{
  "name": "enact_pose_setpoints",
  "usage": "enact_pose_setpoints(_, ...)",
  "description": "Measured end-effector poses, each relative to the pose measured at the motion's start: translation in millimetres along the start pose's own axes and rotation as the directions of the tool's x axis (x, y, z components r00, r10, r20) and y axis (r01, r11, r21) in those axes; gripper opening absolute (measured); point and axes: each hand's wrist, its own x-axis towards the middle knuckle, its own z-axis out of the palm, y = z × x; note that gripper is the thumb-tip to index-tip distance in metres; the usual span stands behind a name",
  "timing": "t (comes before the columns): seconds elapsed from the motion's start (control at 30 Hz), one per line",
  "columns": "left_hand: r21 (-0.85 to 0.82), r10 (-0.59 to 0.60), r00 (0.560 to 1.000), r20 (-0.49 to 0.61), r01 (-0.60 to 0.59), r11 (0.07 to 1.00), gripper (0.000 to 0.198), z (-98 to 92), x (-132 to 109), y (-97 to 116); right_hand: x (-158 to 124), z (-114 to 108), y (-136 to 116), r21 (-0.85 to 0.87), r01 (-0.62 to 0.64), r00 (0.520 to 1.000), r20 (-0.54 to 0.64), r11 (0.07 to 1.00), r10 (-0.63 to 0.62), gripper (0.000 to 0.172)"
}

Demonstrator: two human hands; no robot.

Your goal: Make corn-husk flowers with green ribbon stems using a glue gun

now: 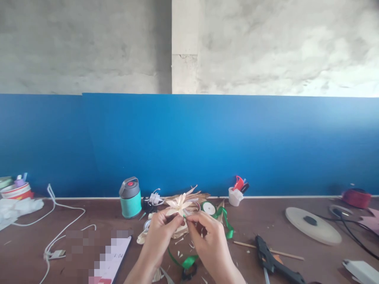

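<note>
A cream-coloured handmade flower (179, 205) with pointed petals stands up between my two hands, above the table. My left hand (161, 230) is closed, its thumb and fingers pinching the flower just under the petals. From the other side my right hand (209, 234) pinches at the flower's base, where a small bit of green ribbon (184, 216) shows at the fingertips. The stem below is hidden by my hands. Under them, more green ribbon (189, 261) lies on the table among pale scraps. Behind is a ribbon spool (209, 208) with a loose green end, beside dried husks (204, 195).
On the brown table (251, 221) stand a teal flask (130, 203) and a white cup (235, 196) holding pens. A black glue gun (271, 260) and a thin stick (287, 255) lie right, near a pale disc (314, 227). Left are a phone (117, 258) and white cable (63, 221).
</note>
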Motion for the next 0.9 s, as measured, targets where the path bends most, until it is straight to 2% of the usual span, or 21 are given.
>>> enact_pose_setpoints(0.13, 0.014, -0.027, 1.000, -0.002, 0.027, 1.000, 0.022, -0.1, -1.1, 1.2, 0.1, -0.9, -0.7, -0.008, 0.003, 1.000, -0.008, 1.000, -0.003, 0.016)
enact_pose_setpoints(0.27, -0.047, 0.008, 0.999, 0.037, -0.006, 0.999, 0.018, -0.3, -1.6, 1.9, -0.8, -1.2, -0.3, -0.003, 0.006, 1.000, -0.017, 1.000, -0.006, 0.014)
enact_pose_setpoints(0.43, -0.120, -0.024, 0.998, 0.060, 0.031, 0.992, 0.020, 0.5, -2.0, 2.2, -1.8, -3.4, -0.7, -0.002, 0.000, 1.000, -0.002, 1.000, 0.000, 0.015)
enact_pose_setpoints(0.73, -0.114, -0.051, 0.998, 0.033, 0.054, 0.992, 0.026, 3.9, -3.5, 5.0, -2.5, -4.1, -4.1, -0.021, -0.069, 0.998, -0.009, 0.997, 0.069, 0.015)
enact_pose_setpoints(0.83, -0.113, -0.063, 0.998, 0.007, 0.064, 0.992, 0.027, 2.0, -1.6, 2.6, -0.4, -8.6, -3.2, 0.054, -0.112, 0.993, -0.027, 0.992, 0.113, 0.013)
enact_pose_setpoints(0.9, -0.107, -0.074, 0.997, -0.025, 0.071, 0.992, 0.027, 0.1, -0.1, 0.5, 3.4, -10.7, 4.3, 0.119, -0.180, 0.980, -0.058, 0.976, 0.188, 0.014)
